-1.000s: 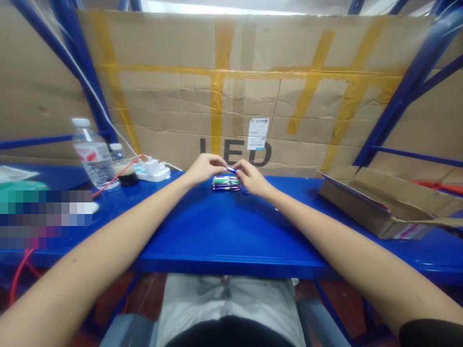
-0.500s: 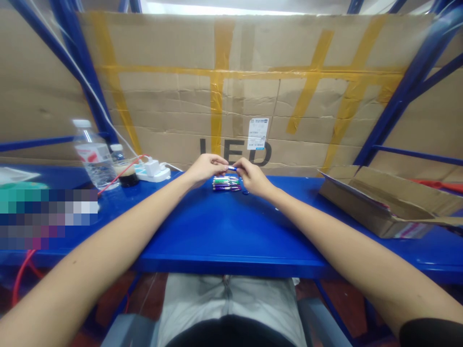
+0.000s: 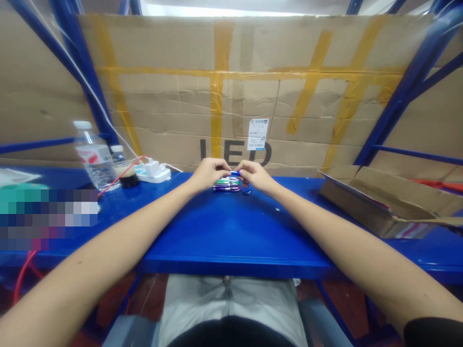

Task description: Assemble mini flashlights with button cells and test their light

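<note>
Between my two hands is a blue pen (image 3: pixel 235 173) with a silvery part, held level just above a row of pens. My left hand (image 3: pixel 210 173) pinches its left end with thumb and fingers. At the other end, the fingers of my right hand (image 3: pixel 255 175) are closed on the pen's blue part. Directly below lie several pens (image 3: pixel 227 185) side by side, green and purple with silvery parts; my fingers partly cover the row. A small dark loop (image 3: pixel 247 192) rests on the blue table (image 3: pixel 231 231) beside the row, below my right hand.
An open cardboard box (image 3: pixel 376 212) stands on the right. To the left are a water bottle (image 3: pixel 94 161), a smaller bottle of dark liquid (image 3: pixel 126 176), a white power strip (image 3: pixel 155 172) and a red cable (image 3: pixel 121 174). A large carton (image 3: pixel 173 111) closes off the back.
Both hands have come down slightly with the blue pen, nearer to the row of pens. The pen is still held between them.
</note>
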`<state>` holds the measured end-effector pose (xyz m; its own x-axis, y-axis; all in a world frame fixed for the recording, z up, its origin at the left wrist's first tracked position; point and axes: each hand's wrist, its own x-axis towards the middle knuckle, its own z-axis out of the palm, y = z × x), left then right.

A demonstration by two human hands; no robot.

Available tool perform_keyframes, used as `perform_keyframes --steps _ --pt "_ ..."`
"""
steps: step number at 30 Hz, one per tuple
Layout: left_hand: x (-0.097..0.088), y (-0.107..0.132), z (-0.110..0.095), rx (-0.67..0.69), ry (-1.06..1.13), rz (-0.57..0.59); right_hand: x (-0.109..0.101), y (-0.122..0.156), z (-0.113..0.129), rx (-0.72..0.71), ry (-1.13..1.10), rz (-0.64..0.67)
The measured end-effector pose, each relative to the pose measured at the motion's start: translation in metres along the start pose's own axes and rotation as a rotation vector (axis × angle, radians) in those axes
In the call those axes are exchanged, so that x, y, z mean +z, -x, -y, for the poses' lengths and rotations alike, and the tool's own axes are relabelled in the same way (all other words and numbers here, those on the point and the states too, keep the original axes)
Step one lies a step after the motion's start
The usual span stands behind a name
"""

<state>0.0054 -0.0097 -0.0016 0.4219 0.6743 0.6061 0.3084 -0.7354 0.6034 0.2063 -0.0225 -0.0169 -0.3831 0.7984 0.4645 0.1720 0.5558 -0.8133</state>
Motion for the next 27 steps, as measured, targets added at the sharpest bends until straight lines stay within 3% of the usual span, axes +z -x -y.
perform_keyframes --steps 4,10,14,22,24,27 --pt "0.003 0.003 -0.003 0.1 -0.159 -0.031 -0.005 0.001 0.004 0.163 -0.311 0.094" --pt "0.005 0.004 -0.008 0.179 -0.221 -0.028 -0.009 0.001 0.008 0.272 -0.415 0.145" --pt "0.006 0.002 -0.01 0.067 -0.076 -0.039 -0.007 -0.002 0.003 0.152 -0.298 0.065" --pt "0.014 -0.004 -0.009 -0.302 0.385 -0.09 -0.002 -0.006 -0.002 -0.169 0.233 -0.14" --pt "0.013 -0.003 -0.01 -0.366 0.389 -0.044 -0.002 -0.004 -0.002 -0.234 0.346 -0.158" --pt "0.01 0.0 -0.011 -0.311 0.23 0.025 -0.002 -0.001 0.0 -0.277 0.435 -0.158"
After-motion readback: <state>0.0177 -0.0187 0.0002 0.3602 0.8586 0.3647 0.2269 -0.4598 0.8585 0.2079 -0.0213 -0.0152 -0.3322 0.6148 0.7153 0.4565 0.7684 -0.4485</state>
